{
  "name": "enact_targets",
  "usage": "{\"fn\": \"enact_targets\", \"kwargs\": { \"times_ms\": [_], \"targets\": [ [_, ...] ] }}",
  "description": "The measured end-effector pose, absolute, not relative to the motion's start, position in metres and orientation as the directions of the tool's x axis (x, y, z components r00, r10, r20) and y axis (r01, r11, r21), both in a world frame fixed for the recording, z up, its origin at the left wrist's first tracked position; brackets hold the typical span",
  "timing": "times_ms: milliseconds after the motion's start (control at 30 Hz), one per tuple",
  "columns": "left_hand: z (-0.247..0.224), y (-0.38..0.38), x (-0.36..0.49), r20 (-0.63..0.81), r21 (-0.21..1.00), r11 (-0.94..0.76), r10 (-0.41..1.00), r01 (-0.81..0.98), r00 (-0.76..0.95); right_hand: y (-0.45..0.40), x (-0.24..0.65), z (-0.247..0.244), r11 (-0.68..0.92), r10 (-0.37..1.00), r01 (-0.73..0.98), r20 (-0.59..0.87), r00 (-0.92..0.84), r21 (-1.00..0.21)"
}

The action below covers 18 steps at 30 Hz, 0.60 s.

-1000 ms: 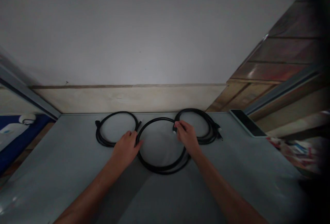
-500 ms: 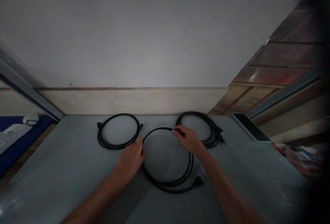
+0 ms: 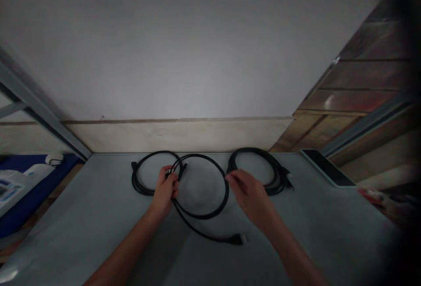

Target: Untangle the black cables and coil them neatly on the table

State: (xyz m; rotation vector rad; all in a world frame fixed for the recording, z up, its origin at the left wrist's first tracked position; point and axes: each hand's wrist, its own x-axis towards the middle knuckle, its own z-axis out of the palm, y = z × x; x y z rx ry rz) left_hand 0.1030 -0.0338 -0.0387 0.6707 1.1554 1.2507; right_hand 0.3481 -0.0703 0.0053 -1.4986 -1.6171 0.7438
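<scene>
A black cable (image 3: 205, 216) forms a loop in the middle of the grey table, with one end trailing to a black plug (image 3: 235, 239) near the front. My left hand (image 3: 166, 186) is closed on the left side of this loop, holding a connector end against it. At the loop's right side, my right hand (image 3: 246, 185) pinches the cable. Behind my left hand lies a coiled cable (image 3: 134, 180), partly hidden by it. Another coiled cable (image 3: 274, 159) rests just beyond my right hand.
A phone-like dark slab with a pale edge (image 3: 327, 167) lies at the table's (image 3: 66, 216) back right. A wall rises behind the table. Off the left side, a blue surface (image 3: 24, 216) holds white packets and a small white object.
My left hand now grips the connector end that my right hand held. My right hand has moved to the loop's right side. The loop is smaller, and the view has shifted slightly.
</scene>
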Motion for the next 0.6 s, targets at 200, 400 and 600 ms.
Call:
{"fn": "enact_targets", "kwargs": {
  "times_ms": [200, 400, 600],
  "targets": [
    [-0.036, -0.031, 0.096, -0.303, 0.855, 0.218, 0.947, -0.47, -0.111, -0.175, 0.281, -0.041, -0.644, 0.719, -0.154, -0.524, -0.456, -0.75],
    [-0.037, -0.037, 0.104, -0.345, 0.838, 0.318, 0.938, -0.443, 0.022, -0.139, 0.267, -0.071, -0.312, 0.876, -0.755, -0.483, 0.008, -0.577],
    [-0.033, -0.033, 0.094, -0.299, 0.847, 0.283, 0.953, -0.449, 0.037, -0.086, 0.28, -0.037, -0.058, 0.907, -0.727, -0.341, 0.248, -0.684]
  ]
}}
